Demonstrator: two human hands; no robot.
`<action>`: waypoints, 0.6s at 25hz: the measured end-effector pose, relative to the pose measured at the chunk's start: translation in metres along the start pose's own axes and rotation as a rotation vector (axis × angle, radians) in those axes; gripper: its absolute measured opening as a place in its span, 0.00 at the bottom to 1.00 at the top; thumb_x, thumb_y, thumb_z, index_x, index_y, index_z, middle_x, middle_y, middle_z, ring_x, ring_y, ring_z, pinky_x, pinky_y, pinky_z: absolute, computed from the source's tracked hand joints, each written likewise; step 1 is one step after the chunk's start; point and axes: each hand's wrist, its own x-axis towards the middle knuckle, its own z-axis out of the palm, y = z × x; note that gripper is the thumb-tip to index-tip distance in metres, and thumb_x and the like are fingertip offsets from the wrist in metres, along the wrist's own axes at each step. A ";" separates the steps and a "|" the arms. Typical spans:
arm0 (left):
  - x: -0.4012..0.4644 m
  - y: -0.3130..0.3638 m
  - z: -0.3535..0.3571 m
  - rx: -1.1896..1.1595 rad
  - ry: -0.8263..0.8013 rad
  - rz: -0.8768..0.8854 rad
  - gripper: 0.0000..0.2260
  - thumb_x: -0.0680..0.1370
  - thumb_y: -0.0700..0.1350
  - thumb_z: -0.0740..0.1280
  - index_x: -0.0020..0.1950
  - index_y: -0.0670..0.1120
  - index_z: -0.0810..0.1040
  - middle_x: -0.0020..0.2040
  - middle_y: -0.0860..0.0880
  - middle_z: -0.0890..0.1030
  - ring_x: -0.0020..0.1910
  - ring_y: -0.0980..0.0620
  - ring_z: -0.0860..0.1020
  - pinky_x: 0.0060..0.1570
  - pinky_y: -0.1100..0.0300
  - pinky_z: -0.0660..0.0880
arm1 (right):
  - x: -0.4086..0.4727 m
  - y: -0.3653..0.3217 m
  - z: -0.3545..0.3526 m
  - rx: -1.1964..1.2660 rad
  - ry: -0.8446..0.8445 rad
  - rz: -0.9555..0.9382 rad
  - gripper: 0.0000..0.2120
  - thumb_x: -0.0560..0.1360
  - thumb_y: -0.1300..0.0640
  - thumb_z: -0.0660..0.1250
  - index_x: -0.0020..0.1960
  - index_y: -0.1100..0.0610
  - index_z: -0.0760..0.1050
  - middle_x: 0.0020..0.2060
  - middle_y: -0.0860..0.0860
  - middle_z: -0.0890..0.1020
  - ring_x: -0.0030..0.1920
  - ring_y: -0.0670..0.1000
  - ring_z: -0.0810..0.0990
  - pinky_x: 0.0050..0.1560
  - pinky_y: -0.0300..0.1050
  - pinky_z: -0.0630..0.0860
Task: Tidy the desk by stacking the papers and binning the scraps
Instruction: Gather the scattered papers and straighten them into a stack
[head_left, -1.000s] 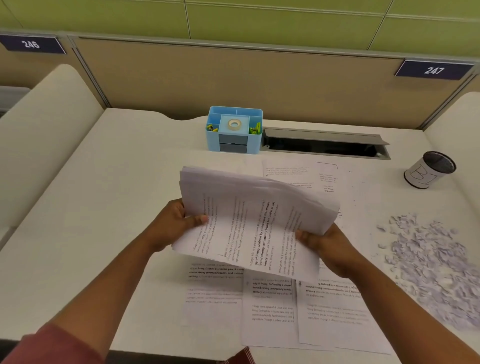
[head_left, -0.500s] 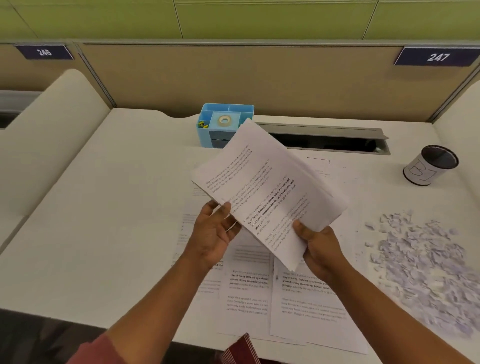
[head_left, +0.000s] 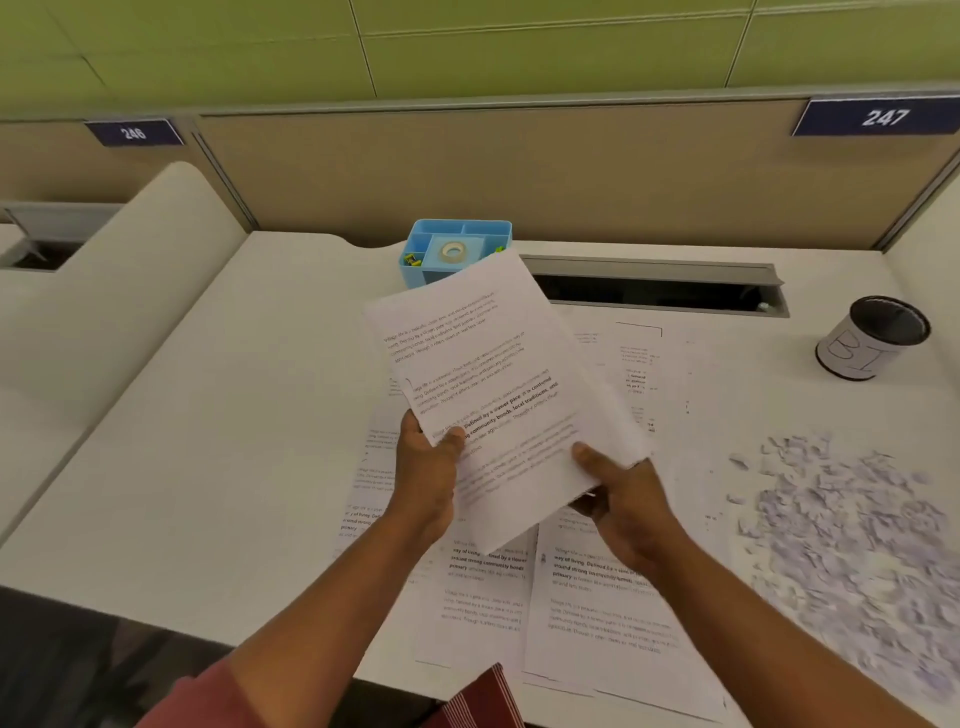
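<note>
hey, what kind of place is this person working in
Most likely an open-plan office cubicle: a white desk walled by a tan partition panel bearing a numbered navy plate reading 247, with a blue plastic desk organiser and printed paper sheets.

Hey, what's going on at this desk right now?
A person is tidying papers. Both the left hand and the right hand hold a stack of printed sheets tilted above the desk. More loose sheets lie flat underneath. A pile of paper scraps sits to the right, not yet binned, near a small black cup.
</note>
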 end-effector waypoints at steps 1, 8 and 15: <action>0.004 0.001 -0.007 0.028 -0.019 0.018 0.19 0.81 0.32 0.65 0.67 0.52 0.74 0.61 0.54 0.83 0.61 0.53 0.80 0.61 0.55 0.78 | 0.004 -0.010 -0.009 0.026 -0.017 0.042 0.17 0.77 0.63 0.67 0.65 0.56 0.76 0.56 0.56 0.85 0.56 0.59 0.83 0.52 0.59 0.82; 0.015 -0.015 -0.038 0.176 -0.312 -0.032 0.22 0.81 0.34 0.66 0.73 0.48 0.71 0.66 0.49 0.81 0.66 0.46 0.79 0.68 0.43 0.74 | 0.018 -0.028 -0.026 -0.241 -0.294 0.220 0.18 0.76 0.62 0.69 0.66 0.58 0.77 0.60 0.57 0.84 0.61 0.60 0.83 0.62 0.60 0.78; 0.021 -0.025 -0.046 0.419 -0.318 -0.087 0.20 0.81 0.38 0.68 0.72 0.51 0.72 0.64 0.54 0.82 0.64 0.53 0.79 0.68 0.48 0.74 | 0.030 0.013 -0.024 -0.386 -0.139 0.191 0.14 0.78 0.64 0.69 0.63 0.57 0.78 0.54 0.55 0.86 0.53 0.58 0.86 0.53 0.56 0.83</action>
